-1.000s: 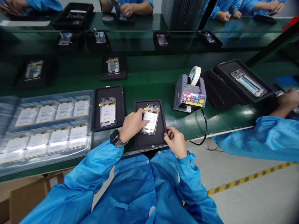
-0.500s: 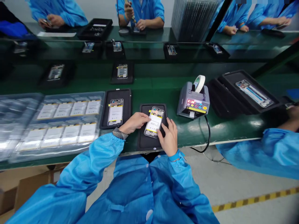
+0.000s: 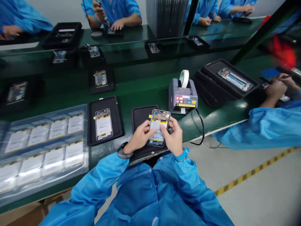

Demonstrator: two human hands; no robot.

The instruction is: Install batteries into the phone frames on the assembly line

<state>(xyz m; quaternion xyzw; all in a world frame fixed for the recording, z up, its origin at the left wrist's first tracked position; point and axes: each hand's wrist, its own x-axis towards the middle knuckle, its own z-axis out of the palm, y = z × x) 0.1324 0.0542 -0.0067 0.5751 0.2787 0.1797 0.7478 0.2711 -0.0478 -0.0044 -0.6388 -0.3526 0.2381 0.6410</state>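
Note:
An opened phone (image 3: 158,135) with a white battery and bare circuitry at its top is held above a black foam tray (image 3: 141,114). My left hand (image 3: 141,134) grips its left edge, thumb lying on the battery. On the opposite edge my right hand (image 3: 173,133) is closed, its thumb also pressed on the battery's face. The fingers beneath the phone are partly hidden. Left of my hands, a second opened phone (image 3: 103,125) with a battery lies in another black tray (image 3: 117,125).
A tape dispenser (image 3: 183,97) with a white roll stands to the right, its cable hanging over the edge. Clear plastic trays of batteries (image 3: 56,128) cover the left. Stacked black trays (image 3: 211,67) sit farther right, near a co-worker's hands (image 3: 277,88). More phones lie across the bench.
The phone has been lifted off its tray, and both hands now grip it with thumbs on the battery. The head view has shifted to the right.

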